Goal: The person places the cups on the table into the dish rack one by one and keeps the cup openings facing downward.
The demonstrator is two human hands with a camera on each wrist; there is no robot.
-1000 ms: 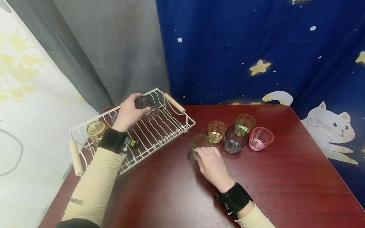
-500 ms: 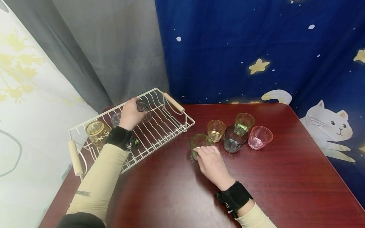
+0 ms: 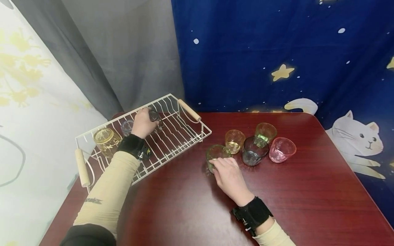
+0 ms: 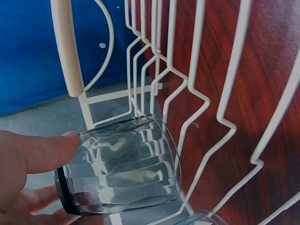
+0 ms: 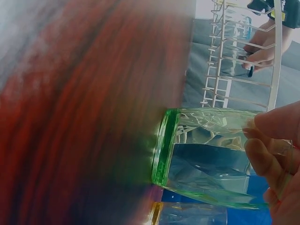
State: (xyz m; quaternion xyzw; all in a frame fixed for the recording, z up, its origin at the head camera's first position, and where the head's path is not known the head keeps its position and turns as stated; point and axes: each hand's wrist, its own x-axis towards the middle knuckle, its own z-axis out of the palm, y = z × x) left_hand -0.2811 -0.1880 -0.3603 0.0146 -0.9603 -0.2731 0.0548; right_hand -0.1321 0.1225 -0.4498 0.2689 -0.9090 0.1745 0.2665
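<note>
My left hand (image 3: 143,123) grips a dark grey glass (image 3: 155,118) by its base end, thumb on one side and fingers on the other. The glass is upside down among the wires of a white dish rack (image 3: 172,158). In the left wrist view, the rim of this grey glass (image 4: 126,168) lies close to the wires; whether it bears on them I cannot tell. On the table, my right hand (image 3: 231,176) pinches the rim of a green glass (image 3: 218,152). The right wrist view has that green glass (image 5: 211,157) standing upright, its thick base on the tabletop.
A yellow glass (image 3: 106,140) and a pale bluish glass (image 3: 127,127) sit upside down in the rack's left part. Right of the green glass stand a yellow glass (image 3: 235,141), a dark glass (image 3: 254,152), another green glass (image 3: 266,132) and a pink glass (image 3: 282,150).
My left hand has lowered the grey glass into the rack, beside the bluish glass, which shows more fully. My right hand has stayed at the green glass's rim.
</note>
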